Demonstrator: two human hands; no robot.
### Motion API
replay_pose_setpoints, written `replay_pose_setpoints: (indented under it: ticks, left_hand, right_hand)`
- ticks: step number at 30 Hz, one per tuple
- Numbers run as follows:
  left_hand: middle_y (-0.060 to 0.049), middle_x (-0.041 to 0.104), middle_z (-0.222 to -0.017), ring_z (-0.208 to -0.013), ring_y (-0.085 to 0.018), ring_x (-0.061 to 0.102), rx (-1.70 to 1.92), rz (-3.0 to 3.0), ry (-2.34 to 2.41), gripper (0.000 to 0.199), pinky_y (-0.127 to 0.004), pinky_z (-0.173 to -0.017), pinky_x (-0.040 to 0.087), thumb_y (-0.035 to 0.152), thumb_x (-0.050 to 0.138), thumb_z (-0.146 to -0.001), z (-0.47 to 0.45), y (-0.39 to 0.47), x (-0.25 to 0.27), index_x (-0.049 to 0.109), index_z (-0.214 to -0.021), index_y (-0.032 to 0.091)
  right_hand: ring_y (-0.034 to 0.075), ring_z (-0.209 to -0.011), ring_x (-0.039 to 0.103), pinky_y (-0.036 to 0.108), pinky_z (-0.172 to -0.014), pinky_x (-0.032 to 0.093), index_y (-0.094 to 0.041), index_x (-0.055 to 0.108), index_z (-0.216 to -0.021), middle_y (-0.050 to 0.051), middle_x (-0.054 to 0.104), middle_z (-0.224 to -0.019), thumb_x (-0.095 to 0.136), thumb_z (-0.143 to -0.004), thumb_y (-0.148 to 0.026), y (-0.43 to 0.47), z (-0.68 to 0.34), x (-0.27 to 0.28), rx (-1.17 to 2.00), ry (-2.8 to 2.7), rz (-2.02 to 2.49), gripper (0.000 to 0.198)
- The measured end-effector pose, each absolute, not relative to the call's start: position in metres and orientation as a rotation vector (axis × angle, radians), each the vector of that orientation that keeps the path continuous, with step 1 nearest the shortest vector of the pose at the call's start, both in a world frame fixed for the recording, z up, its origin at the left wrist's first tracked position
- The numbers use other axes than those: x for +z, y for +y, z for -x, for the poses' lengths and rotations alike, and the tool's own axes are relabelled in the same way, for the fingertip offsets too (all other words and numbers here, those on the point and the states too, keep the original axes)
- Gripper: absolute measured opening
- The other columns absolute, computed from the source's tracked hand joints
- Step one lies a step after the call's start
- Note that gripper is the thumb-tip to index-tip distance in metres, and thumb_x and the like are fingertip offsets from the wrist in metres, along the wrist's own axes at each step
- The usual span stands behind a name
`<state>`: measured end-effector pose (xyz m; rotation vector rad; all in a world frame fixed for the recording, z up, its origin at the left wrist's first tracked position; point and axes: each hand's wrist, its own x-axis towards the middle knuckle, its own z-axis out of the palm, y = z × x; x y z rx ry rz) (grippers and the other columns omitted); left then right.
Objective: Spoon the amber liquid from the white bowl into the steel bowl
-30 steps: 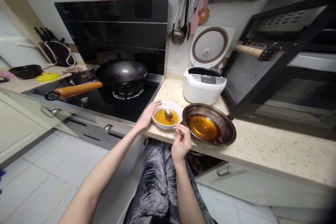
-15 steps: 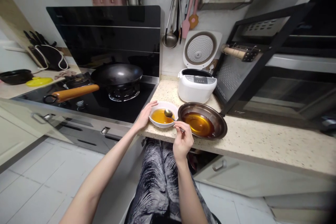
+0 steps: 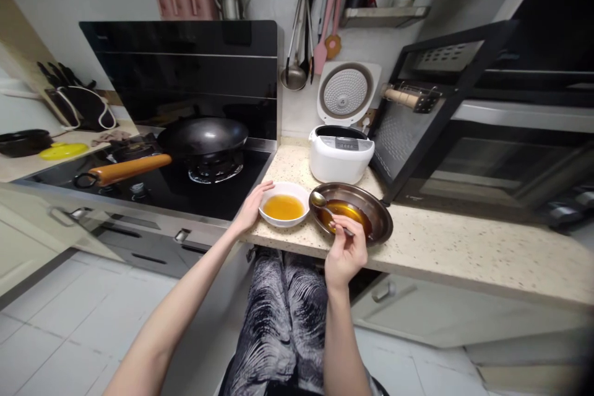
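Note:
A white bowl [image 3: 304,197] of yellow-orange liquid stands near the counter's front edge. My left hand [image 3: 250,207] holds the bowl's left side, with its fingers along the rim. A thin-handled metal spoon [image 3: 318,199] is pinched by the handle in my right hand [image 3: 347,250]. The spoon's head hangs over the left part of a wide metal basin [image 3: 384,218], which holds darker amber liquid. Bowl and basin stand side by side. Whether the spoon carries liquid I cannot tell.
Behind the basin stands a white rice cooker [image 3: 342,158] with its lid up. On the stove to the left, a black wok [image 3: 204,136] points its wooden handle [image 3: 130,169] outward. A black rack with an oven [image 3: 505,164] stands at the right. Utensils [image 3: 301,31] hang above.
My right hand has carried the spoon rightward, from above the white bowl to above the metal basin. My left hand stays at the bowl. The view has shifted slightly.

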<state>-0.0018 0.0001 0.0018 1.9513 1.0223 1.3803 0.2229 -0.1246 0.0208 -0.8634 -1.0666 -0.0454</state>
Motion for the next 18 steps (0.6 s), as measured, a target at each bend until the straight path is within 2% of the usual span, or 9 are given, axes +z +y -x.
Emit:
replay_pose_setpoints:
  ticks: [4, 8, 18]
  left_hand:
    - [-0.01, 0.056, -0.15, -0.143, -0.025, 0.049, 1.378, -1.958, 1.032, 0.049, -0.047, -0.128, 0.026, 0.044, 0.035, -0.104, 0.002, 0.0, 0.002, 0.068, -0.128, 0.017]
    - [-0.011, 0.056, -0.151, -0.144, -0.024, 0.048, 1.368, -1.961, 1.037, 0.049, -0.047, -0.128, 0.025, 0.043, 0.034, -0.104, 0.002, 0.0, 0.002, 0.067, -0.128, 0.017]
    - [-0.011, 0.056, -0.15, -0.144, -0.025, 0.048, 1.373, -1.963, 1.041, 0.05, -0.047, -0.128, 0.026, 0.045, 0.033, -0.104, 0.002, -0.001, 0.003, 0.067, -0.128, 0.017]
  right_hand:
    - [0.018, -0.09, 0.069, 0.039, -0.085, 0.059, -0.02, 0.067, -0.097, 0.006, 0.072, -0.094, 0.056, -0.098, -0.022, -0.126, -0.232, 0.018, -0.091, -1.09, 0.914, 0.011]
    - [0.018, -0.092, 0.07, 0.037, -0.086, 0.058, -0.021, 0.067, -0.101, 0.005, 0.072, -0.094, 0.055, -0.098, -0.017, -0.127, -0.238, 0.014, -0.157, -1.148, 0.92, 0.013]
    - [0.022, -0.099, 0.069, 0.043, -0.087, 0.058, -0.022, 0.066, -0.117, 0.009, 0.073, -0.101, 0.045, -0.095, -0.004, -0.125, -0.256, 0.004, -0.32, -1.494, 0.881, 0.035]
